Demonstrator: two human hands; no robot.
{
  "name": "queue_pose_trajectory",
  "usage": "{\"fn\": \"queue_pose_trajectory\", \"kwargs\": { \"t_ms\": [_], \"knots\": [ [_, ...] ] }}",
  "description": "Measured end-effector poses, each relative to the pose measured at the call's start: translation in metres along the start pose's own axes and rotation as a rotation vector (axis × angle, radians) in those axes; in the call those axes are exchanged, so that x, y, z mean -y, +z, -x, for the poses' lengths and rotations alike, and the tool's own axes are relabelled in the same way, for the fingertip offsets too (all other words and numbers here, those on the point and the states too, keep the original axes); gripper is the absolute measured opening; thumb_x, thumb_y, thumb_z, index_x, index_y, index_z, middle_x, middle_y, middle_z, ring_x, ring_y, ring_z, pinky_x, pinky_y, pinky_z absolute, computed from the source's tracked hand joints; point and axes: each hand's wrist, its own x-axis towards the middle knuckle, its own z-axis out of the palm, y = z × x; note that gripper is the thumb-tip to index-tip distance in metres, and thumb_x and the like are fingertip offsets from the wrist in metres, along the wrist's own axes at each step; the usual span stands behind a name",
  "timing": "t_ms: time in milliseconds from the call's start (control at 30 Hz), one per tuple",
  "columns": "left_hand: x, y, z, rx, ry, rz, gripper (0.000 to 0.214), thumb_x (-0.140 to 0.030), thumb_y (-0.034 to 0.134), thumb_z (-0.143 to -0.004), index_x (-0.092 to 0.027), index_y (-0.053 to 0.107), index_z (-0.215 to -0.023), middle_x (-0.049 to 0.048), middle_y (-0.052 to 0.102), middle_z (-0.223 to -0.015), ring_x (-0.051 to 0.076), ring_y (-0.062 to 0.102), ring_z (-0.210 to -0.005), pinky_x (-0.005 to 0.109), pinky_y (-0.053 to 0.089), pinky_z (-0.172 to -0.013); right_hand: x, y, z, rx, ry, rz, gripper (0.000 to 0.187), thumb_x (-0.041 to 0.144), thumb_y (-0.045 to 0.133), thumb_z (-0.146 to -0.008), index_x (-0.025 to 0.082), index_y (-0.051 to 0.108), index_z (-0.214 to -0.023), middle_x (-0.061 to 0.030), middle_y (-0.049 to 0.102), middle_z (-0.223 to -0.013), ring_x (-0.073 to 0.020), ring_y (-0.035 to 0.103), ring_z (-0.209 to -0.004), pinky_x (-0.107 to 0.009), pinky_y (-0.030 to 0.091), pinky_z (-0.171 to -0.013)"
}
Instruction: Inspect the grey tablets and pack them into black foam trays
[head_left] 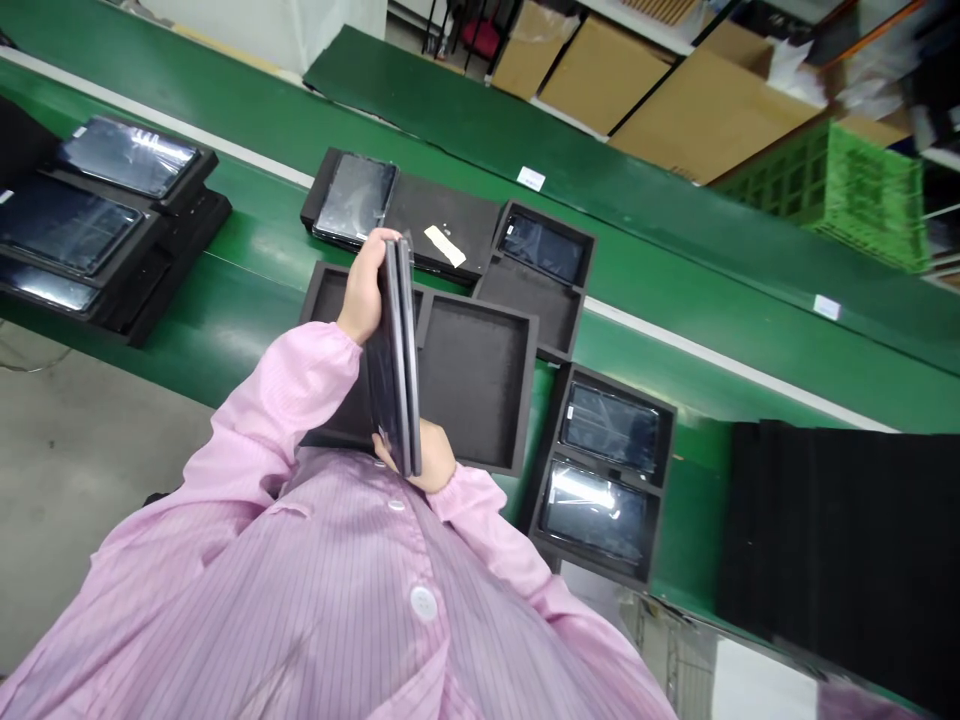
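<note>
A: Head view. Where are the tablets?

B: Two dark, slim tablets [400, 370], face to face or back to back, cannot tell which. Stood on edge, side by side, in front of the pink-striped coat [337, 580].

A: Hands?

B: Left hand [364, 287] wrapped round the far end of the pair, fingers over the top. Right hand [433, 458] gripping the near end, close to the coat buttons. Both hands occupied by the same pair.

A: Beneath them?

B: A black foam tray [476, 385] with a divider, on the green counter [255, 300]. The pair hides part of it.

A: Beyond that tray?

B: A flat dark panel [454, 205] with a pale strip [445, 246] lying on it; at its left, a screen [356, 195]. To its right, a second tray [536, 312], one screen [544, 247] in its far compartment.

A: Right side?

B: A third tray [609, 468], a screen in each compartment, the near one catching glare. Farther right, a large black stack [832, 540].

A: Left side?

B: Layered black trays [180, 245] bearing more screens, near the counter's edge.

A: Background?

B: Cardboard boxes [709, 105] and a bright green crate [874, 195], across the counter.
</note>
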Motion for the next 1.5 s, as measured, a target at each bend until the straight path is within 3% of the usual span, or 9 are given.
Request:
{"fn": "queue_pose_trajectory", "kwargs": {
  "t_ms": [100,167,267,367,500,633,867,1267,1500],
  "knots": [
    [-0.003,0.006,0.009,0.057,0.022,-0.005,0.043,-0.063,0.049,-0.091,-0.022,0.061,-0.092,0.0038,0.059,-0.099,0.021,0.056,-0.114,0.035,0.043,-0.103,-0.012,0.017,-0.007,0.075,0.08,0.085,0.033,0.036,0.062,-0.086,0.014,0.064,-0.11,-0.0058,0.072,-0.07,-0.0221,0.071,-0.064,-0.027,0.049,-0.057],
    [-0.002,0.009,0.013,0.073,0.009,-0.004,0.04,-0.06,0.049,-0.091,-0.021,0.061,-0.091,0.0038,0.059,-0.098,0.021,0.056,-0.113,0.035,0.043,-0.103,-0.015,0.02,-0.008,0.123,0.081,0.087,0.034,0.039,0.062,-0.087,0.015,0.064,-0.11,-0.0075,0.074,-0.075,-0.0231,0.071,-0.068,-0.027,0.048,-0.059],
    [-0.003,0.011,0.013,0.112,-0.002,0.004,0.04,-0.059,0.045,-0.093,-0.021,0.06,-0.089,0.0037,0.057,-0.092,0.021,0.057,-0.105,0.036,0.045,-0.099,-0.019,0.013,-0.006,0.205,0.062,-0.007,0.054,0.034,0.066,-0.083,0.014,0.053,-0.132,-0.0076,0.074,-0.084,-0.0224,0.07,-0.071,-0.028,0.049,-0.061],
    [-0.01,0.011,0.016,0.157,0.041,0.004,0.044,-0.061,0.039,-0.093,-0.022,0.058,-0.087,0.0037,0.055,-0.087,0.021,0.058,-0.096,0.038,0.047,-0.095,-0.028,-0.008,-0.007,0.281,-0.031,-0.307,0.075,0.018,0.062,-0.078,0.017,0.035,-0.148,-0.0052,0.072,-0.095,-0.0152,0.066,-0.066,-0.027,0.053,-0.065],
    [-0.02,0.01,0.028,0.243,0.171,-0.03,0.05,-0.068,0.038,-0.09,-0.023,0.06,-0.098,0.0052,0.057,-0.095,0.024,0.058,-0.099,0.042,0.045,-0.098,-0.028,-0.045,-0.021,0.02,-0.139,-0.68,0.063,0.023,0.057,-0.084,0.024,0.041,-0.145,-0.0054,0.064,-0.108,-0.0106,0.061,-0.07,-0.033,0.056,-0.078],
    [-0.026,0.007,0.041,0.386,0.324,-0.1,0.057,-0.072,0.044,-0.083,-0.028,0.056,-0.118,0.0061,0.057,-0.111,0.029,0.054,-0.111,0.049,0.038,-0.107,-0.009,-0.067,-0.047,-0.208,-0.145,-0.775,0.068,0.041,0.058,-0.091,0.027,0.03,-0.151,-0.0037,0.058,-0.1,-0.0136,0.056,-0.073,-0.036,0.056,-0.078],
    [-0.031,0.0,0.042,0.6,0.422,-0.158,0.077,-0.08,0.05,-0.075,-0.028,0.046,-0.132,0.0103,0.047,-0.128,0.034,0.044,-0.126,0.056,0.033,-0.113,-0.007,-0.075,-0.073,-0.165,-0.226,-0.802,0.081,0.054,0.061,-0.088,0.027,0.022,-0.153,-0.0023,0.056,-0.095,-0.0152,0.055,-0.073,-0.036,0.057,-0.072],
    [-0.041,0.007,0.048,0.502,0.215,-0.123,0.08,-0.084,0.064,-0.06,-0.028,0.057,-0.116,0.0098,0.054,-0.12,0.033,0.049,-0.124,0.054,0.041,-0.11,-0.003,-0.077,-0.074,-0.184,-0.098,-0.712,0.078,0.05,0.062,-0.087,0.032,0.019,-0.149,-0.0003,0.052,-0.088,-0.0169,0.056,-0.071,-0.036,0.055,-0.064],
    [-0.047,0.007,0.051,0.481,0.129,-0.113,0.076,-0.08,0.067,-0.062,-0.026,0.056,-0.114,0.0114,0.055,-0.121,0.034,0.05,-0.124,0.05,0.047,-0.104,-0.002,-0.077,-0.074,-0.184,-0.107,-0.713,0.079,0.053,0.061,-0.085,0.031,0.019,-0.148,0.0006,0.05,-0.086,-0.0155,0.053,-0.068,-0.034,0.054,-0.061]
  ]
}}
